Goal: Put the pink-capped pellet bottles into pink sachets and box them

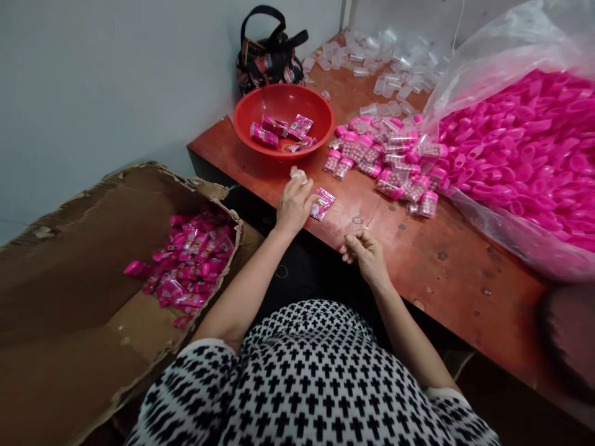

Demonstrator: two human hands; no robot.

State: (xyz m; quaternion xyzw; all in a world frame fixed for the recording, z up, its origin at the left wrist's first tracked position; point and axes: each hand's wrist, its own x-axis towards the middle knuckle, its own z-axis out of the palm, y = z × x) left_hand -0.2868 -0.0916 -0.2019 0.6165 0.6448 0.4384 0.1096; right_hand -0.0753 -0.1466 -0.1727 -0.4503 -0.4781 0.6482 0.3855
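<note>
My left hand rests at the table's near edge, thumb and fingers apart. Its fingertips reach a small crumpled whitish piece, and its thumb is beside a flat pink printed sachet on the table. To the right, my right hand is closed at the table edge, its fingers curled and pressed together. Whatever is in them, if anything, is too small to make out. Small clear jars with pink lids, filled with pink beads, lie in a heap beyond the hands.
A red bowl holds several pink packets. At left, a cardboard box contains many pink packages. A plastic bag of pink plastic pieces covers the right side. Clear empty containers and a handbag are farther back.
</note>
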